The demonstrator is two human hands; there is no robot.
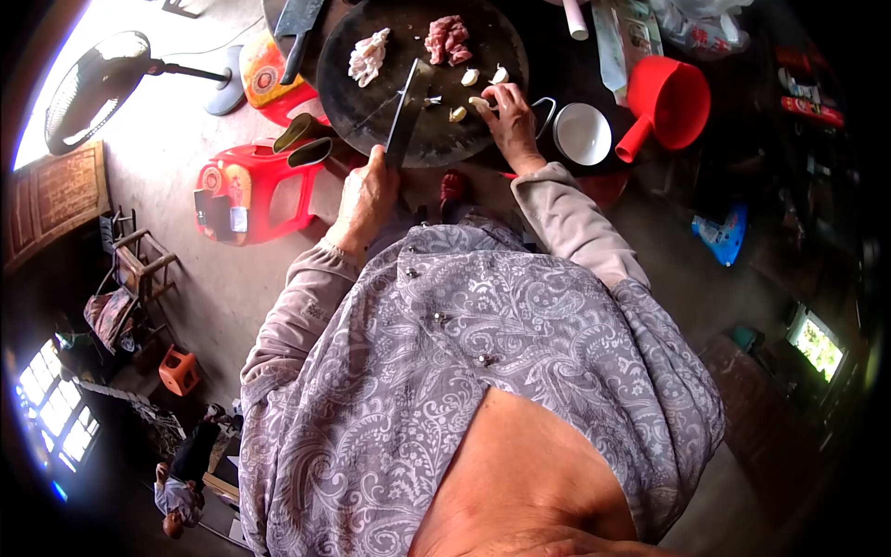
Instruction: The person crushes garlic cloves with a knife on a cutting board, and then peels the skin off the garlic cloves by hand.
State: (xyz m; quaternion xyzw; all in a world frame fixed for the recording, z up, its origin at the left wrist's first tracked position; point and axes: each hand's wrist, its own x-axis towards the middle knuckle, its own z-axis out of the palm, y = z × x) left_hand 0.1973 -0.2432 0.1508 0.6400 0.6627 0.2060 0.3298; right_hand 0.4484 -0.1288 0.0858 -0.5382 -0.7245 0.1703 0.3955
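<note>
Gripping a knife, left hand clenched; right hand bent beside garlic, grip unclear

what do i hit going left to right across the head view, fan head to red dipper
fan head → lower red stool → left hand → pink meat → right hand → white bowl → red dipper

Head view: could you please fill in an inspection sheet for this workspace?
Surface: round dark board, with food on it.
Job's things: knife, garlic cloves, red meat, pale pile.
Clutter: cleaver, white bowl and red scoop beside the board.
Hands: left hand grips the knife handle; right hand touches a clove, grip unclear.
Cables: thin cord near the fan.
Surroundings: orange stool; another person in the background.
</note>
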